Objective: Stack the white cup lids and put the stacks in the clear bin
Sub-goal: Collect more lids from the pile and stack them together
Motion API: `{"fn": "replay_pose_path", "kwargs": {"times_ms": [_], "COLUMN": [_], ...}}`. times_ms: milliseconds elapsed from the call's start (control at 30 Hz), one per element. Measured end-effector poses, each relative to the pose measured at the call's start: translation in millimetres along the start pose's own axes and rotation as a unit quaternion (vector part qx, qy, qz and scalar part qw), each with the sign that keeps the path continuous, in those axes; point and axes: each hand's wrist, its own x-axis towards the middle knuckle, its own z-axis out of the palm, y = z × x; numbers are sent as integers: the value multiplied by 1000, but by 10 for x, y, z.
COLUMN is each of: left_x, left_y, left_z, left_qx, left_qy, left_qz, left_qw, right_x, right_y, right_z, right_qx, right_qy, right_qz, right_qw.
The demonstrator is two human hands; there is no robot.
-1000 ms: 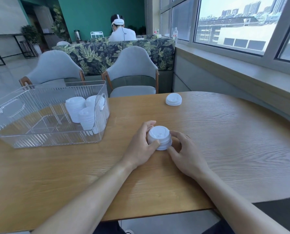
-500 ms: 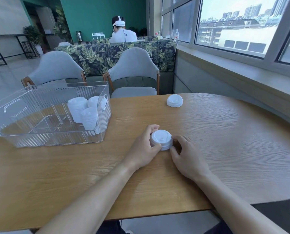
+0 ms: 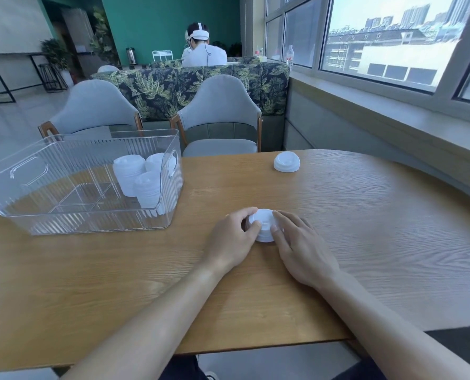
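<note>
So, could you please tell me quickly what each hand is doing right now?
Left hand: holding the small lid stack on the table.
Right hand: holding the same stack.

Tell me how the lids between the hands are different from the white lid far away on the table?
The lids between the hands are a small stack; the far lid looks single. The left hand and right hand hold the stack; nothing touches the far lid. The stack is near the person, the far lid by the table's back edge. Both are white, round, on the table.
</note>
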Motion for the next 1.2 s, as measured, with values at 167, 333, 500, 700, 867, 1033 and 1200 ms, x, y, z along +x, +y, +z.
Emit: {"fn": "replay_pose_path", "kwargs": {"times_ms": [167,333,500,700,867,1033,1200], "left_x": [-16,-18,-38,-78,-117,-181,-311], "left_y": [21,38,38,37,66,81,0], "left_z": [-2,-6,-24,-18,-27,-32,-106], "left_qx": [27,63,86,99,127,163,68], "left_qy": [-3,9,-5,-30,-56,-42,-6], "left_qz": [0,8,15,19,33,55,23], "left_qw": [1000,998,996,994,990,984,997], "right_x": [22,31,32,-33,-116,-200,-266], "right_y": [8,1,-18,-41,-57,-127,-207], "right_z": [16,28,38,-10,-21,-49,-56], "right_qx": [-22,-23,-27,13,-4,-3,2], "right_qy": [-4,-1,2,-3,35,48,52], "right_qz": [13,19,17,40,29,10,-19], "right_qw": [1000,1000,999,999,999,999,998]}}
